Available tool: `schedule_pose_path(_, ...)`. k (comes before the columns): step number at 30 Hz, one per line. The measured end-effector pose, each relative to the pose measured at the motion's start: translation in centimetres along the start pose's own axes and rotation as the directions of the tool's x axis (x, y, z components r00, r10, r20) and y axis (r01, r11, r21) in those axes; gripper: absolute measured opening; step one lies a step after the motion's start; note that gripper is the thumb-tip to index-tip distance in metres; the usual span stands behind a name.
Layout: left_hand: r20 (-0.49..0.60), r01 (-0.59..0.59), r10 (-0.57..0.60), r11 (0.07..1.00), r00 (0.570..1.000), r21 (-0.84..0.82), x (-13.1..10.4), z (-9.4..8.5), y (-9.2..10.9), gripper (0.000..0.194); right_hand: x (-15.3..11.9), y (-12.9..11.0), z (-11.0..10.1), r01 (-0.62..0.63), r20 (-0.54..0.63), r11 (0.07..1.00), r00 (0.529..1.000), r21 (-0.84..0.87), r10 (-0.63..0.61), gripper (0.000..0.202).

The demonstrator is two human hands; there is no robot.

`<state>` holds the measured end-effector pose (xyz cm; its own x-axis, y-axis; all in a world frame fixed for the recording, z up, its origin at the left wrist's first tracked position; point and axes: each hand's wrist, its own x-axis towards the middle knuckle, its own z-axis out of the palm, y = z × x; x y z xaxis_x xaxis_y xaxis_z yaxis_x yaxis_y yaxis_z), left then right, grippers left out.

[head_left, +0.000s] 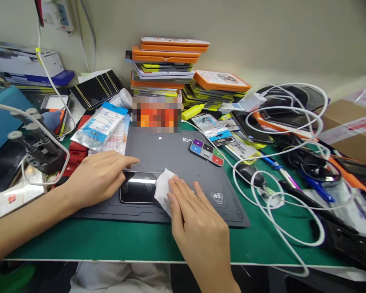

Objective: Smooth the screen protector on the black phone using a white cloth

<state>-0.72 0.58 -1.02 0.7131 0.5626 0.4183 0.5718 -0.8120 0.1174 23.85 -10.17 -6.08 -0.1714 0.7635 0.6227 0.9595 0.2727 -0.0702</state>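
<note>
A smartphone [140, 189] with a glossy black screen lies face up on the dark grey work mat [167, 148]. My right hand [198, 221] presses a white wipe [164, 187] onto the screen's right part, fingers stretched and close together over it. The phone's right end is hidden beneath the wipe and hand. At the phone's left end is my left hand [100, 177], its index finger stretched out above the mat and its thumb by the phone's upper left corner. Index finger and thumb are apart; the other fingers are partly hidden.
Orange and yellow boxes [167, 55] are stacked at the back. A small panel with coloured squares [206, 152] lies on the mat. Looped white cable [271, 215] and tools crowd the right. On the left stand a black screwdriver holder [42, 156] and packets [100, 126].
</note>
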Motion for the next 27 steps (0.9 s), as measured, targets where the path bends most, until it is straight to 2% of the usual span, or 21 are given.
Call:
schedule_pose_path(3,0.003,-0.004,0.004,1.0,1.0,-0.004,-0.1,-0.1,-0.1,0.037,1.0,-1.4,0.6,-0.003,0.017,1.0,1.0,-0.019,0.003,0.032)
schedule_pose_path(7,0.008,-0.011,0.011,1.0,1.0,0.007,-0.1,-0.2,-0.2,0.037,2.5,-3.4,1.1,0.036,0.123,0.991,0.991,0.125,-0.052,0.043)
schedule_pose_path(11,0.0,-0.017,0.017,1.0,1.0,0.008,0.0,-0.2,-0.2,0.038,2.3,-2.4,0.7,0.062,0.169,0.983,0.981,0.173,-0.092,0.044)
schedule_pose_path(16,0.033,0.01,-0.01,1.0,0.999,-0.012,0.0,-0.3,0.0,0.038,-0.1,-0.2,-0.4,0.089,0.106,0.991,0.989,0.099,-0.099,0.043)
schedule_pose_path(22,0.052,0.031,-0.03,0.999,0.998,-0.01,0.1,-0.3,0.3,0.038,-1.9,-2.6,-1.7,0.149,0.131,0.979,0.977,0.137,-0.167,0.05)
schedule_pose_path(25,0.091,0.023,-0.022,1.0,0.996,-0.012,0.2,-0.2,0.5,0.035,-1.2,-3.4,-1.1,0.107,0.114,0.983,0.986,0.148,-0.124,0.048)
schedule_pose_path(27,0.149,0.013,-0.006,0.999,0.989,-0.047,0.3,-0.1,0.4,0.032,-0.6,-3.0,-0.5,0.074,0.092,0.985,0.992,0.153,-0.089,0.045)
